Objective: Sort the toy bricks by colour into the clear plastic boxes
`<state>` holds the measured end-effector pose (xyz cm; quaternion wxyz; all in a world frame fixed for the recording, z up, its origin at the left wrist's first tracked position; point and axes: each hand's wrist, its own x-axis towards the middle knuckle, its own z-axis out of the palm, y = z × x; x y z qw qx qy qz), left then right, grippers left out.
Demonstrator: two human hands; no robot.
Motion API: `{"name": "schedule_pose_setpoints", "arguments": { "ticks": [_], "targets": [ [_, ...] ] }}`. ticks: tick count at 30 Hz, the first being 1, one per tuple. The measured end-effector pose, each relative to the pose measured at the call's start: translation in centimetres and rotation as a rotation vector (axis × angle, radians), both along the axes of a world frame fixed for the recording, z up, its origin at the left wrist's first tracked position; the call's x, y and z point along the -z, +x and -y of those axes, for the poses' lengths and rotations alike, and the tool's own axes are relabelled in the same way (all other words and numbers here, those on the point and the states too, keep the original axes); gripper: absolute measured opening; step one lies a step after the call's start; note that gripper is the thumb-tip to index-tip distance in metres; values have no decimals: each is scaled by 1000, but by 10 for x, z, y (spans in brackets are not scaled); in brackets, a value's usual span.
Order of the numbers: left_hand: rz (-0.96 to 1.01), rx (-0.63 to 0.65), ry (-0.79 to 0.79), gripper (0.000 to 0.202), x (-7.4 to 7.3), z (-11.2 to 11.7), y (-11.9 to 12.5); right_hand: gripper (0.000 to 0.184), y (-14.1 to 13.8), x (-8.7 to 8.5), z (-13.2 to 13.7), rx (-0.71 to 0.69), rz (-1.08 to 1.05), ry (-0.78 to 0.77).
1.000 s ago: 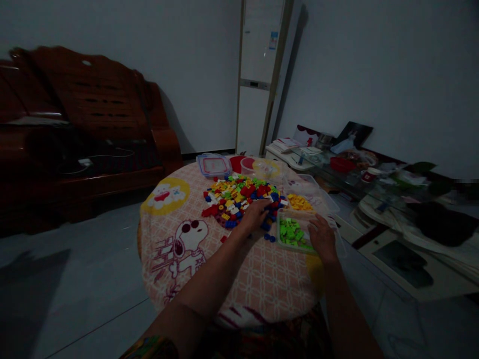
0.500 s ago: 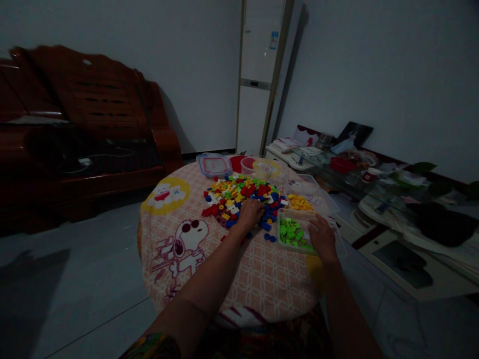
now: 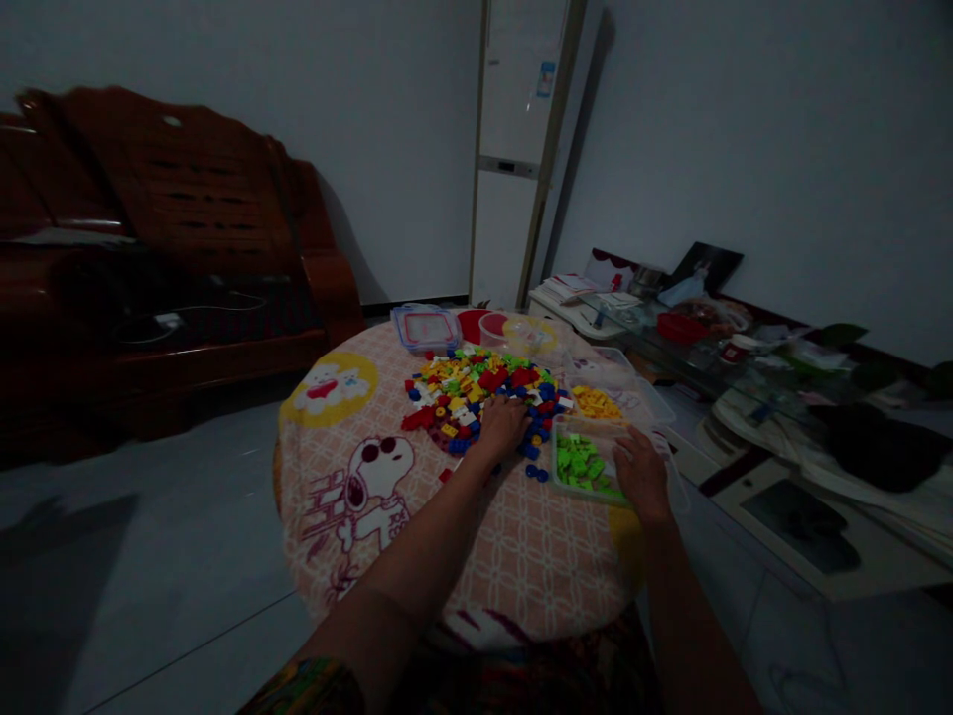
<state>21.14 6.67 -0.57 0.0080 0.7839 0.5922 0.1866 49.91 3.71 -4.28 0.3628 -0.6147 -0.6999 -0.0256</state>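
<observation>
A mixed pile of small plastic building blocks in red, yellow, blue, green and white lies on the round table. On the near right side of this heap is my left hand, its fingers bent down among the pieces; whatever they pinch is hidden. A clear plastic box with light green blocks stands right of the heap. My right hand rests over that box's right side, fingers apart. Behind it, yellow blocks lie in another clear container. Two loose blue pieces sit left of the green box.
A pink patterned cloth covers the table. Toward the far edge are a blue-rimmed lidded container, a red round item and a clear round tub. A cluttered glass stand is at right, a wooden bench at left.
My left hand has shifted slightly within the near right part of the block pile, its fingers reaching a little farther right. My right hand has stayed at the green blocks' box.
</observation>
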Motion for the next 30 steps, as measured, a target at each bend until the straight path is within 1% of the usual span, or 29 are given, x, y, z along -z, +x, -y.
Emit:
{"name": "schedule_pose_setpoints", "arguments": {
  "ticks": [6, 11, 14, 17, 19, 21, 24, 26, 28, 30],
  "targets": [
    [35, 0, -15, 30, 2, -1, -1, 34, 0, -2, 0, -3, 11, -10],
    [105, 28, -8, 30, -2, 3, -11, 37, -1, -3, 0, 12, 20, -16],
    [189, 62, 0, 31, -5, 3, -23, 37, -1, -2, 0, 8, 14, -7],
    [331, 106, 32, 32, -8, 2, -30, 35, -1, 0, -1, 5, -10, 15],
    [427, 171, 47, 32, -11, 3, -29, 33, 0, 2, -1, -2, -20, 16],
    [503, 276, 31, 32, -14, 8, -22, 33, 0, 2, -1, -8, -24, 14],
    [566, 468, -40, 32, -18, 18, -4, 34, 0, 1, -1, -5, -18, 13],
    [595, 574, -92, 31, -19, 26, 8, 35, -1, -1, -1, 2, -8, 9],
    [620, 644, -129, 31, -18, 31, 17, 36, -1, -2, 0, 1, 4, 7],
    [634, 660, -130, 30, -17, 32, 20, 36, -1, -3, 0, -2, 12, 11]
  ]
}}
